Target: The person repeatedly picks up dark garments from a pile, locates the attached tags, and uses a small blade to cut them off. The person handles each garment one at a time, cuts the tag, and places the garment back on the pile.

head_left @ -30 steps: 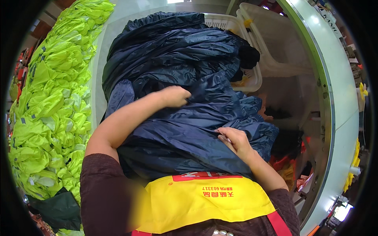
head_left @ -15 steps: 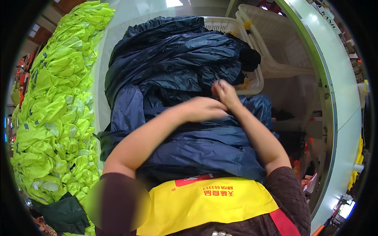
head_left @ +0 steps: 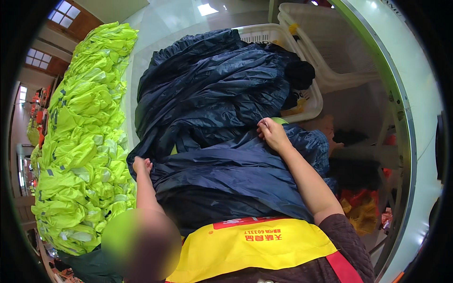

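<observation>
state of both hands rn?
Left hand: partly curled at the left edge of the navy fabric; can't tell if gripping.
Right hand: fingers curled closed over the fabric; anything held is too small to identify.

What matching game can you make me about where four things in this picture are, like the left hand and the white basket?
Column one:
1. left hand
2. yellow-green cloth
3. white basket
4. yellow apron

Column two:
A. worn by the person, at the bottom of the picture
B. at the left edge of the dark blue cloth
C. partly hidden by dark cloth, towards the upper right
D. in a long heap down the picture's left side

Right pairs: 1-B, 2-D, 3-C, 4-A
</observation>
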{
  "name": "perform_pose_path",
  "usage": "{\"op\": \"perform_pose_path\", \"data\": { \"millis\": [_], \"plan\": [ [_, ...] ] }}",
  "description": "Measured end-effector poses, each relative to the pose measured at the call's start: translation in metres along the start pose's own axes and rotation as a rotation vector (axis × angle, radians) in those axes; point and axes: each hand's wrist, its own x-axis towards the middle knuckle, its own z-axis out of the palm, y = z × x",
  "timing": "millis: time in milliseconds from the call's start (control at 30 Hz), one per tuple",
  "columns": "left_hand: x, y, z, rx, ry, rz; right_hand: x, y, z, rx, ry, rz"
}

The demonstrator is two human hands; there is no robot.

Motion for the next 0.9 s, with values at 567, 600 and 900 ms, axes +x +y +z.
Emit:
{"op": "perform_pose_path", "data": {
  "millis": [567, 600, 900],
  "plan": [
    [-0.316, 0.060, 0.175, 0.653, -0.943, 1.940, 0.015, -0.021, -0.049, 1.117, 0.615, 0.131],
    [-0.316, 0.060, 0.152, 0.606, -0.957, 1.978, 0.015, -0.024, -0.054, 1.210, 0.614, 0.165],
    [-0.381, -0.011, 0.067, 0.605, -1.438, 1.923, -0.064, -0.135, -0.120, 1.011, 0.152, -0.386]
  ]
}}
